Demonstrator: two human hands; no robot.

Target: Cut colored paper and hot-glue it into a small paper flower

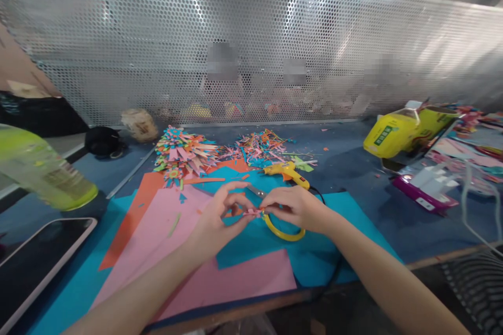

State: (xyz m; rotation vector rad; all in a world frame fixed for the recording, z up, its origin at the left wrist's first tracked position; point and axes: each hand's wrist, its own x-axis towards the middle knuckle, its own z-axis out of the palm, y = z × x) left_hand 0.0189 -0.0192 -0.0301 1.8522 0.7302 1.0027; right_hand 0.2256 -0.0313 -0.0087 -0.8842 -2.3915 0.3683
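My left hand (223, 213) and my right hand (294, 207) meet above the coloured paper sheets, both pinching a small folded pink paper piece (253, 212) between their fingertips. Scissors with yellow handles (283, 231) lie on the blue sheet (334, 220) just under my right hand. A yellow glue gun (286, 171) rests just beyond my hands. Large pink paper (168, 230) and an orange sheet (135, 209) lie under my left forearm.
A pile of multicoloured folded paper pieces (184, 154) and paper scraps (261, 145) sits beyond. A green bottle (43, 167) and a phone (39, 261) are at left, yellow cartons (396, 133) and a purple box (424, 193) at right. Perforated metal screen (251, 47) behind.
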